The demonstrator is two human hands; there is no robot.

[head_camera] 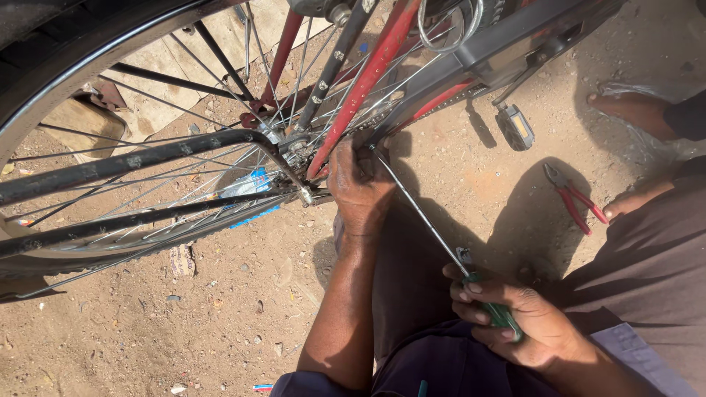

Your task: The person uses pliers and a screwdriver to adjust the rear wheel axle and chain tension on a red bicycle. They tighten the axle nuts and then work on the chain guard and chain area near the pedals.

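Observation:
A bicycle's rear wheel (110, 220) with thin spokes and a red frame (364, 81) fills the upper left. My left hand (358, 187) reaches up to the wheel's hub (298, 151) and rests against the frame end beside the axle nut. My right hand (515, 316) grips the green handle of a long screwdriver (423, 213). Its metal shaft slants up to the left, and its tip meets the frame beside my left hand's fingers.
Red-handled pliers (573, 198) lie on the sandy ground at right. A pedal (515, 126) hangs above them. Bare feet (632, 110) show at the right edge. A black carrier stay (132, 158) crosses the wheel. Small scraps litter the dirt.

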